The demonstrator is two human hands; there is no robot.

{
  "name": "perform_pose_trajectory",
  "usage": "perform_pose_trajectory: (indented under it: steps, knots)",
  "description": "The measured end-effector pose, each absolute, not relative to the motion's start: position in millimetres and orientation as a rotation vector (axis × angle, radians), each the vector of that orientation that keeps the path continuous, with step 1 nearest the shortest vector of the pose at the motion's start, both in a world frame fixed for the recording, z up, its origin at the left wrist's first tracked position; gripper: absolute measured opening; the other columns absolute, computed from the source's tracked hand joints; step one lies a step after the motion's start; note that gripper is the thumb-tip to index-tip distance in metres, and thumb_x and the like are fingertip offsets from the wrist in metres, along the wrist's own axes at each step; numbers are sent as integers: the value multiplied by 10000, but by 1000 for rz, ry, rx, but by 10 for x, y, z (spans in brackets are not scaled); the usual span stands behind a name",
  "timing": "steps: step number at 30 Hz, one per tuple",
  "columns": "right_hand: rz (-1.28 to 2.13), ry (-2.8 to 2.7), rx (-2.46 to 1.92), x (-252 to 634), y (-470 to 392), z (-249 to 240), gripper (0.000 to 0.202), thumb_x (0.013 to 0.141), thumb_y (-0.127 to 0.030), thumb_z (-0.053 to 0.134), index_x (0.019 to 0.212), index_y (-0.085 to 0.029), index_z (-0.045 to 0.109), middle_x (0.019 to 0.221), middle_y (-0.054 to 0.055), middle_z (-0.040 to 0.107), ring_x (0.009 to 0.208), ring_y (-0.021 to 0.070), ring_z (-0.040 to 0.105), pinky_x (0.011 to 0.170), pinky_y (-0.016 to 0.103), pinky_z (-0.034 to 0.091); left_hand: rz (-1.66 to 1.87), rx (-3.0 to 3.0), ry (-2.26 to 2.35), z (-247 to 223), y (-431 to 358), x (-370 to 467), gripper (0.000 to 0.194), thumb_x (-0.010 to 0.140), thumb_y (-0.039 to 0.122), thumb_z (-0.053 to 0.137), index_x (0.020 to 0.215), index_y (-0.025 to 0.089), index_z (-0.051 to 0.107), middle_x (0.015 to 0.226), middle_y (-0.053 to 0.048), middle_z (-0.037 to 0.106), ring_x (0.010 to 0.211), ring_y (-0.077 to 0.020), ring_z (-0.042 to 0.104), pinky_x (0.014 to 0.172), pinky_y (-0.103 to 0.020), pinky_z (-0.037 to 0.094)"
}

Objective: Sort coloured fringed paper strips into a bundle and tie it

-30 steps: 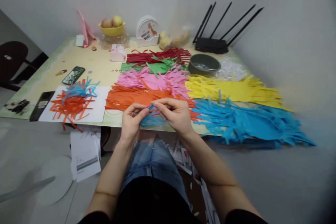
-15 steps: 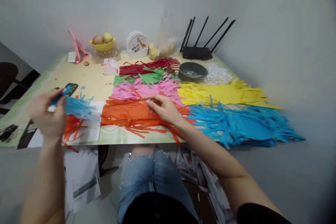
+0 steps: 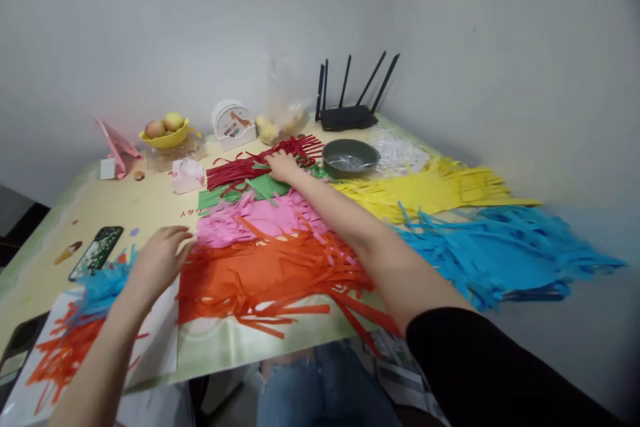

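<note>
My left hand [image 3: 163, 255] hovers over the table left of the orange fringed paper [image 3: 240, 272], fingers loosely apart and nothing in them. Just beside its wrist, a blue fringed bunch [image 3: 103, 288] rests on a white sheet [image 3: 163, 340] with an orange fringed bunch [image 3: 65, 353]. Reaching to the back, my right hand [image 3: 284, 167] is at the dark red fringed paper [image 3: 235, 170] where it meets the green fringed paper [image 3: 265, 187]. Its fingers are stretched out, their tips partly lost among the strips. Pink fringed paper [image 3: 273, 219] lies between green and orange, partly under my right forearm.
Yellow [image 3: 420, 190] and blue fringed paper [image 3: 490, 247] spread to the right. Behind stand a grey-green round pan [image 3: 350, 159], crumpled clear plastic [image 3: 397, 153], a black router [image 3: 349, 118], a white holder [image 3: 235, 127] and a yellow fruit bowl [image 3: 165, 139]. A phone [image 3: 97, 252] lies left.
My left hand has let go of the blue fringed bunch, now on the white sheet, and moved right. My right hand went from the orange paper back to the red. The view has shifted.
</note>
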State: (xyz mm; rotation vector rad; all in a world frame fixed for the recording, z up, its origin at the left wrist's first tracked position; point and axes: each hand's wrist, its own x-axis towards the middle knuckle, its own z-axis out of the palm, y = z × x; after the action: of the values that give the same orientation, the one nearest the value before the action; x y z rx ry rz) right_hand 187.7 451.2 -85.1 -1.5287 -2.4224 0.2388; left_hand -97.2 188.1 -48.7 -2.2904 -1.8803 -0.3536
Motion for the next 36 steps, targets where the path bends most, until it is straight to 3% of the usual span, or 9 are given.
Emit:
perform_pose_trajectory:
  steps: [8, 12, 15, 17, 20, 26, 29, 32, 36]
  knots:
    - [355, -2397, -1686, 2003, 4987, -994, 328, 978, -382, 613, 1199, -141, 641, 1189, 84, 671, 1038, 193, 669, 917, 409, 571, -172, -2550, -1823, -717, 3924, 416, 491, 928, 81, 380, 1379, 123, 571, 1397, -146, 621, 1283, -220, 572, 1094, -333, 429]
    - [202, -2242, -1826, 2331, 4938, -865, 357, 1034, -220, 427, 1327, -67, 563, 1236, 211, 667, 1139, 263, 646, 951, 404, 526, -70, -2434, -1946, -971, 4253, 433, 415, 948, 129, 397, 1299, 90, 615, 1304, -213, 653, 1261, -328, 568, 1076, -496, 422]
    - [39, -2198, -1805, 2401, 4833, -765, 505, 1014, -97, 248, 1492, 13, 367, 1462, 347, 465, 1363, 365, 476, 1051, 517, 437, -31, -2324, -2012, -1066, 4262, 337, 374, 970, 270, 453, 1243, 97, 640, 1317, -238, 627, 1295, -401, 507, 1061, -591, 393]
    - [13, -2307, -1666, 2309, 4780, -742, 516, 1015, -111, 279, 1518, -28, 356, 1547, 305, 389, 1432, 338, 396, 1122, 501, 384, -15, -2271, -2036, -1089, 4246, 304, 392, 965, 329, 480, 1246, 106, 638, 1333, -244, 611, 1299, -411, 485, 1051, -601, 389]
    - [99, -2532, -1464, 2068, 4766, -804, 437, 982, -189, 503, 1410, -105, 530, 1449, 199, 551, 1352, 244, 501, 1114, 345, 424, 7, -2209, -2057, -1086, 4234, 295, 418, 961, 375, 492, 1255, 116, 636, 1331, -242, 606, 1291, -407, 480, 1044, -602, 386]
    - [172, -2502, -1703, 2023, 4927, -941, 338, 975, -375, 618, 1205, -128, 643, 1205, 100, 668, 1085, 213, 662, 954, 436, 557, 57, -2090, -2129, -1019, 4180, 163, 453, 977, 424, 444, 1190, 107, 687, 1287, -254, 625, 1238, -417, 520, 1013, -624, 397]
    - [100, -2392, -1818, 2212, 4943, -879, 317, 1024, -239, 494, 1277, -85, 608, 1238, 189, 654, 1130, 257, 650, 938, 430, 550, 65, -2060, -2157, -1006, 4143, 93, 476, 986, 428, 411, 1136, 96, 717, 1281, -263, 625, 1222, -426, 521, 996, -628, 403]
    - [-46, -2364, -1750, 2281, 4885, -796, 441, 1026, -98, 277, 1376, 28, 512, 1397, 347, 508, 1335, 361, 501, 1023, 509, 473, 48, -2056, -2151, -992, 4141, 119, 482, 985, 400, 404, 1106, 61, 725, 1261, -289, 621, 1215, -445, 507, 988, -637, 392]
    - [-24, -2639, -1393, 2106, 4851, -826, 356, 1028, -145, 384, 1255, -46, 640, 1348, 242, 596, 1306, 262, 529, 1090, 370, 440, -2, -2180, -2008, -939, 4243, 280, 431, 991, 219, 335, 1143, 54, 703, 1288, -273, 598, 1304, -395, 456, 1065, -561, 349]
